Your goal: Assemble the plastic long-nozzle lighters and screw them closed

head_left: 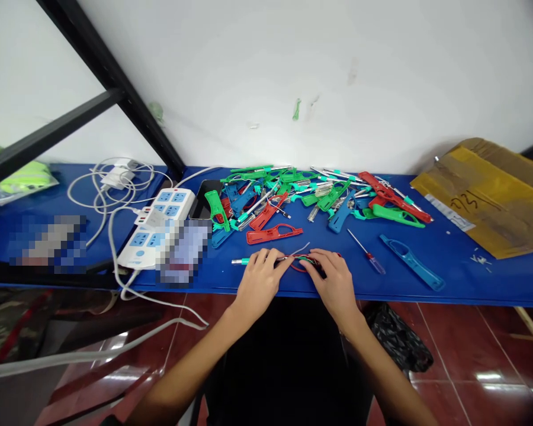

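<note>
both hands work at the near edge of a glossy blue tabletop (462, 287). left hand (258, 278): fingers bent and closed on the left part of a slim red plastic handle piece (295, 268), beside a thin silver metal rod with a teal collar (240, 261) that juts out to the left. right hand (335, 281): fingers curled, closed on the right part of the same piece; fingertips of the two hands near each other, thumbs toward the middle. exact contact points partly hidden by the fingers. the piece lies low over the tabletop, in front of a loose heap of green, blue and red plastic handle parts and metal rods (333, 198). a single red plastic shell (273, 234) lies at the heap's near side. right of the right hand: a small screwdriver with a translucent purple-red handle (375, 264), then a blue plastic half-shell (411, 261). far right: brown cardboard box with yellow tape (484, 195), small white scraps (482, 260) just beside it. left: white multi-socket power strip (153, 242).
</note>
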Demonstrator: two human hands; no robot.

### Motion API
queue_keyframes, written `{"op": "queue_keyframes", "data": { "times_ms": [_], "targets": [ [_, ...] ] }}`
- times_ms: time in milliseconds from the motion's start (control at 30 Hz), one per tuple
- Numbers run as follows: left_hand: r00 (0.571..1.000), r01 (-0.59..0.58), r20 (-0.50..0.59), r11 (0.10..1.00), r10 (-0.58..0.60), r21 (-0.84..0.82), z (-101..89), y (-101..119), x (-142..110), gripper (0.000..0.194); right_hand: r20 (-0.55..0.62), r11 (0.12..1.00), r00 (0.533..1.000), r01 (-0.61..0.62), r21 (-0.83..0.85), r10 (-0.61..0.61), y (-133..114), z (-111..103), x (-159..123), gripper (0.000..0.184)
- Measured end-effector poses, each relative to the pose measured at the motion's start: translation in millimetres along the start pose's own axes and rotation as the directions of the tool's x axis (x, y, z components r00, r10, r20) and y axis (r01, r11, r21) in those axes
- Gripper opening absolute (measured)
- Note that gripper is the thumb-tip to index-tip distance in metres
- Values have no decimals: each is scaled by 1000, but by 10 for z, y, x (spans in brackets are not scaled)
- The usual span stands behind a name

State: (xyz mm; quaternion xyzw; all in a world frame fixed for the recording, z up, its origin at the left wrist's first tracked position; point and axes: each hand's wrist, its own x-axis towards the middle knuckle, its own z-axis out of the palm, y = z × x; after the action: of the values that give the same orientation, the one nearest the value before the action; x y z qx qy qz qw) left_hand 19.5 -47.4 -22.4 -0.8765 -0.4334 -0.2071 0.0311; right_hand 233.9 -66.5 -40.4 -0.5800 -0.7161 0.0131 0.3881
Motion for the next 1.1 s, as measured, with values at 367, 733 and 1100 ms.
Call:
{"op": "queue_keyframes", "data": {
  "times_ms": [367, 733, 1100],
  "targets": [
    [1000, 5, -13, 999, -6, -34, -11, -13, 16, 43, 163, 973, 983, 113, -201, -80, 18, -196, -34, 28],
    [998, -27, -53, 997, 24, -68, -9, -28, 10, 41, 209, 963, 969, 175, -205, -131, 106, -257, -132, 44],
    [998, -8, -62, 998, 4, -56, 30, -46, -8, 38, 273, 932, 932, 297, -207, -237, 42, -216, -149, 41]
  ]
}}
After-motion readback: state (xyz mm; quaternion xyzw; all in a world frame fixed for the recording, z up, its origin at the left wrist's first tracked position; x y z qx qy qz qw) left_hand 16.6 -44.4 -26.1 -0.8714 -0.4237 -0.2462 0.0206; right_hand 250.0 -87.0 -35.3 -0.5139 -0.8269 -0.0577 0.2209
